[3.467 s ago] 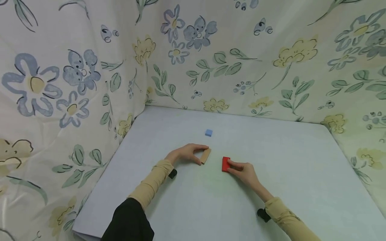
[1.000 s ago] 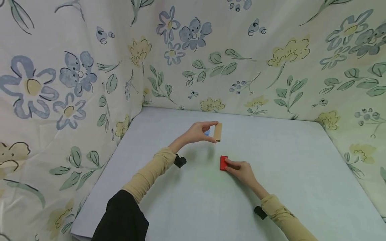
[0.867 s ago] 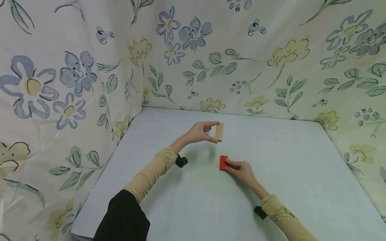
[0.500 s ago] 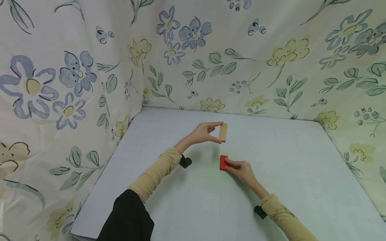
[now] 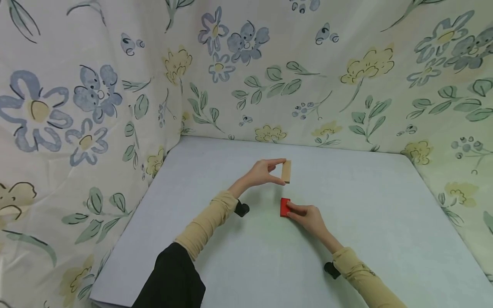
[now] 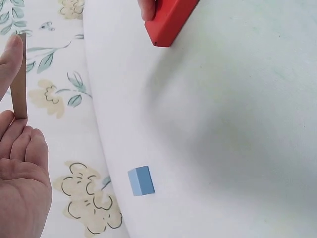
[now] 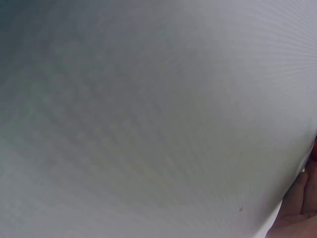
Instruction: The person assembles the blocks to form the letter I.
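In the head view my left hand pinches a flat wooden block by its two ends, thumb at the near end. Its shadow falls apart from it on the white surface. My right hand grips a red block at its right side, just nearer to me than the wooden one. The left wrist view shows the wooden block between thumb and fingers, the red block at the top, and a small blue block lying on the surface. The left hand hides the blue block in the head view.
A white table lies under both hands. Floral cloth hangs along its back and left side and past its right edge. A black wrist device is on the left wrist, another on the right.
My left hand has carried the wooden block away from me, then to the right, and lately slightly back toward me. The blue block has passed behind that hand. My right hand stays on the red block.
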The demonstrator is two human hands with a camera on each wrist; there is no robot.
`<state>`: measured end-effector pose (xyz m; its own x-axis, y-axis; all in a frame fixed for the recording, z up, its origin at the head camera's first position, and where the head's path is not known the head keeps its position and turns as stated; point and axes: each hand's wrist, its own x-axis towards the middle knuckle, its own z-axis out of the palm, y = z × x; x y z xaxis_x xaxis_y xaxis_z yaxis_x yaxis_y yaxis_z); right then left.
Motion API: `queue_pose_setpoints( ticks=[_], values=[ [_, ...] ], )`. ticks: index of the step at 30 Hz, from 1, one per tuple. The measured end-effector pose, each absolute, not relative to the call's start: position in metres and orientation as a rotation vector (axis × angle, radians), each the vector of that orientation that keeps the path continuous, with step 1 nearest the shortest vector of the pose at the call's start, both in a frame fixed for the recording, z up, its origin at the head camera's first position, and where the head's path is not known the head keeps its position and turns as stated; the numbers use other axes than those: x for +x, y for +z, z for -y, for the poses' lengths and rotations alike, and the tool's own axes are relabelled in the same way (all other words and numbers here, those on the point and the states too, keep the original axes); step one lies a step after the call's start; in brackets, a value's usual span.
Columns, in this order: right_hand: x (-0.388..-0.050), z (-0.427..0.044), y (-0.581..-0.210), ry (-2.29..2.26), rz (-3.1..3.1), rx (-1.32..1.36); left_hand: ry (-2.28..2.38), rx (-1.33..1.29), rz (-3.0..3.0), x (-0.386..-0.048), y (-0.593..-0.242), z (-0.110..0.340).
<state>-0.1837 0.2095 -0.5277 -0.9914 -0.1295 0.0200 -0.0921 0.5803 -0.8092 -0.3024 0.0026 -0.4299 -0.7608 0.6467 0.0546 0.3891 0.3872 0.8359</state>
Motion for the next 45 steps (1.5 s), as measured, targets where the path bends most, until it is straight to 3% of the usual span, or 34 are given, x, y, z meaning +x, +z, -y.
queue_pose_setpoints(
  ticks=[45],
  values=[
    [-0.181, -0.208, -0.524, -1.457, -2.762, -0.234, 1.276, 0.738, -2.407, -0.302, -0.476, -0.018]
  ],
)
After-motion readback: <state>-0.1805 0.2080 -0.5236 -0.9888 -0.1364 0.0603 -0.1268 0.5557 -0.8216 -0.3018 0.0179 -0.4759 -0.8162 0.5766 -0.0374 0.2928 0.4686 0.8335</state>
